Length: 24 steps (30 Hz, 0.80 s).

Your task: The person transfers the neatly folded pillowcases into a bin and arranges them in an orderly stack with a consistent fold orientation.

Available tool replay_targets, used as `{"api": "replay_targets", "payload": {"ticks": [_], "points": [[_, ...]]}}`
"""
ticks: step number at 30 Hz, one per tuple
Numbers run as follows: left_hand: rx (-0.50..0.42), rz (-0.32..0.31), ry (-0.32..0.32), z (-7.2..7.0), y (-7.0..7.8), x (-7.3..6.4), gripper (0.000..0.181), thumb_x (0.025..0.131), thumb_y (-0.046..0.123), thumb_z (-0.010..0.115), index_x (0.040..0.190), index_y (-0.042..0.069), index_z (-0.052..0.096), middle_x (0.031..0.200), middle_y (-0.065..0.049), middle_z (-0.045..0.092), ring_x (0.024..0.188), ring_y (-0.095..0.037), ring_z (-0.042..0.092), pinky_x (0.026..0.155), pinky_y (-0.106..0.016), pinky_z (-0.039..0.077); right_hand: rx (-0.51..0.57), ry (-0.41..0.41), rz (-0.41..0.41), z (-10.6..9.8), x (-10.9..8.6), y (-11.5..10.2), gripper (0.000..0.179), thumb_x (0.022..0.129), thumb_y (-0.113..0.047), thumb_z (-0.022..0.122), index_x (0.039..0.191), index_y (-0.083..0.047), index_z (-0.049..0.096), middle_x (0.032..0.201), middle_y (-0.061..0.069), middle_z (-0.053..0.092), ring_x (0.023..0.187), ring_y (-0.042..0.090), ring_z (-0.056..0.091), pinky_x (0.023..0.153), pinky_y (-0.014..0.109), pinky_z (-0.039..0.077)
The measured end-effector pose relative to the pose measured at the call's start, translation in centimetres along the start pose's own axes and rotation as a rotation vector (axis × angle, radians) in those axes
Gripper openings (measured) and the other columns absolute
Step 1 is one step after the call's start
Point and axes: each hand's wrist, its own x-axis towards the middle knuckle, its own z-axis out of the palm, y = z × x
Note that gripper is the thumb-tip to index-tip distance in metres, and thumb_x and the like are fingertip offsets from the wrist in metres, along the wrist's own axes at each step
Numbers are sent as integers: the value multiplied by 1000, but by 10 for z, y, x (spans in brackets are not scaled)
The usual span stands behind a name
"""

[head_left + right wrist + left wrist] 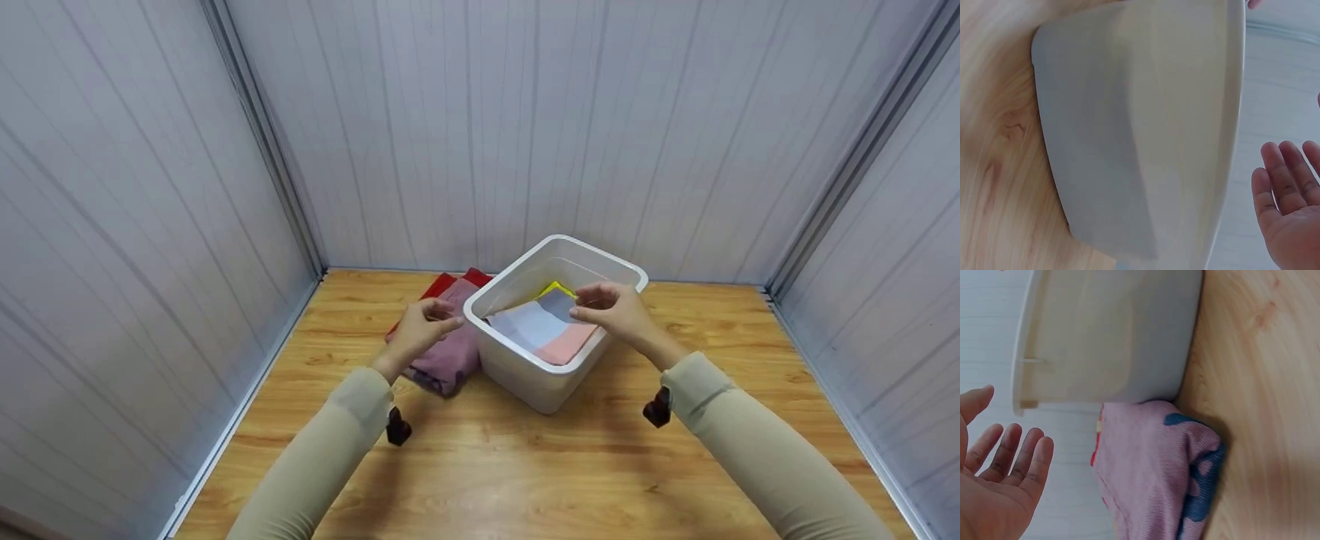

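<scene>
A white plastic bin (517, 375) stands on the wooden surface, turned at an angle. Inside it lies folded cloth (529, 322) in pale blue, grey and pink, with a yellow piece (555, 288) behind. My left hand (424, 328) hovers by the bin's left rim, fingers loosely bent and holding nothing. Below that hand, folded pink clothing (454, 356) with dark patches lies against the bin; the left wrist view shows its knit pink fabric (1140, 461). My right hand (616, 311) is above the bin's right rim, also holding nothing; its fingers (1283, 174) appear relaxed in the right wrist view.
Red cloth (441, 285) shows behind the pink clothing, left of the bin. The wooden surface (510, 472) extends in front. Pale panel walls (480, 135) enclose the back and both sides.
</scene>
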Motion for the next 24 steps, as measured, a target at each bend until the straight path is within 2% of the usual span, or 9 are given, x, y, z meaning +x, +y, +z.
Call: {"api": "replay_targets", "payload": {"ticks": [4,10,17,21,24], "points": [[60,-8,-20,-2,-10,-7,31,98,13,81,124,0,73,121,-17,76,103,-21,70,85,-30,61,42,-24,-29,9,-6,1,39,93,-5,84,126,12,71,116,22,78,96,4,70,86,16,58],[109,-1,-69,-3,-26,-16,31,99,13,80,127,3,74,129,-20,75,116,-28,70,103,-44,59,35,-74,-79,19,-16,4,39,91,-4,85,125,11,72,115,23,77,98,10,70,87,18,57],[132,40,-132,0,-51,-23,32,99,14,80,127,0,74,130,-26,73,119,-31,71,106,-45,58,-21,-109,-117,25,-26,7,36,90,-7,87,122,7,76,115,28,77,100,23,71,85,22,57],[129,60,-165,0,-63,-27,33,100,9,76,130,-2,72,135,-29,70,125,-39,68,111,-52,56,-48,-139,-150,29,-29,9,34,90,-8,87,119,6,78,113,29,77,97,18,71,83,22,57],[116,49,-181,2,-72,-28,36,100,5,75,133,-7,68,136,-31,69,128,-43,68,109,-51,58,-77,-177,-171,33,-32,6,33,89,-10,89,117,4,79,110,24,79,96,22,72,82,24,58]]}}
